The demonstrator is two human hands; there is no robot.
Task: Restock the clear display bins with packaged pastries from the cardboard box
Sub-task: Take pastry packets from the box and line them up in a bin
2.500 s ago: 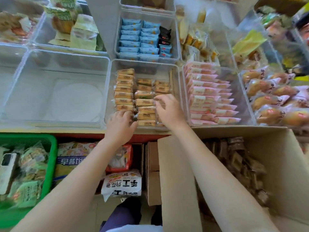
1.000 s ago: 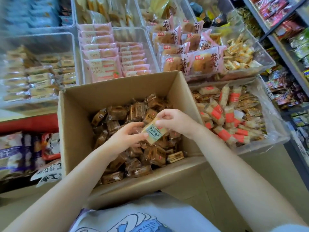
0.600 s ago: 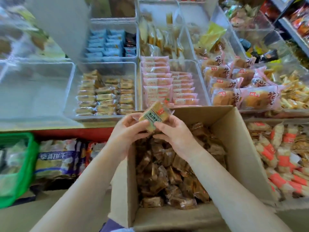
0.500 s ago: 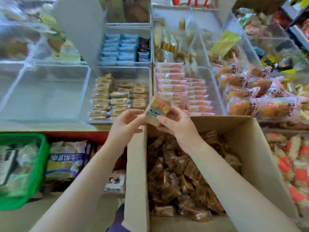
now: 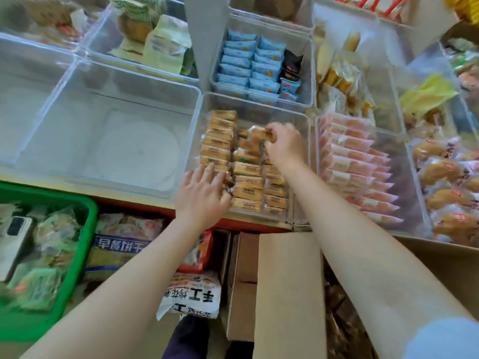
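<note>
We are resting the left hand [image 5: 202, 194], grip wide with fingers straight, on the pastry rows at the near left corner of the clear bin [image 5: 255, 110]. The right hand [image 5: 283, 147] is pinching a packaged pastry [image 5: 256, 134] above the bin's middle row. The cardboard box [image 5: 287, 294] is sitting below the bin's near edge.

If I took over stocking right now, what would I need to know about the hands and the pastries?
Right hand: pinching one packaged pastry over the middle clear bin, not yet set down.
Left hand: open, fingers resting on the front of the left pastry row.
Done: three rows already stand in that bin.
Left: set this pastry in the middle row, then fetch more from the cardboard box near your right arm. The big clear bin to the left holds no pastries.
</note>
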